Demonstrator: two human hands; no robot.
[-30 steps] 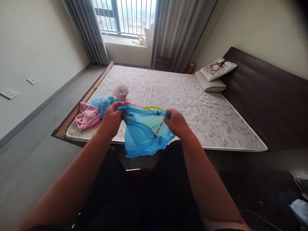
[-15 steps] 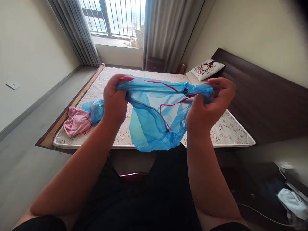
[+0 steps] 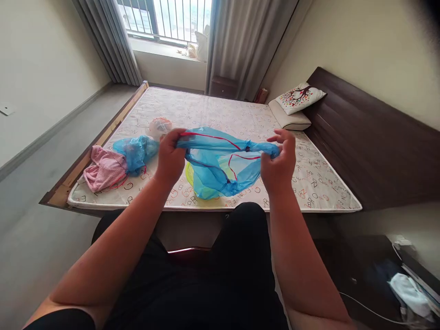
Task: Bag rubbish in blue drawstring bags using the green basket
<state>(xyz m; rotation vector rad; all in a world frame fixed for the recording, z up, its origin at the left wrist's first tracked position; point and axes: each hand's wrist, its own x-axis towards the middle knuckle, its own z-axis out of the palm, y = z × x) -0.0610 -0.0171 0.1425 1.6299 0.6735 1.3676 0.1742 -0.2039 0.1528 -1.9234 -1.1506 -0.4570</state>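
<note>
Left hand [image 3: 172, 156]: fingers gripping one end of the blue bag [image 3: 209, 172].
Right hand [image 3: 279, 160]: fingers gripping the opposite end.
Mouth of the blue bag: spread above the mattress [image 3: 220, 110], lower and farther out than half a second ago.
Yellow-green thing [image 3: 189, 174]: partly behind it.
Second bag [image 3: 137, 153]: crumpled beside pink cloth [image 3: 105, 169], contents unclear.

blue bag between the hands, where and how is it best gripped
Probably by the two bunched ends of its upper edge, one hand from each side: the blue bag is thin and slack, its body sagging below that edge. The left hand and right hand hold it there.
</note>
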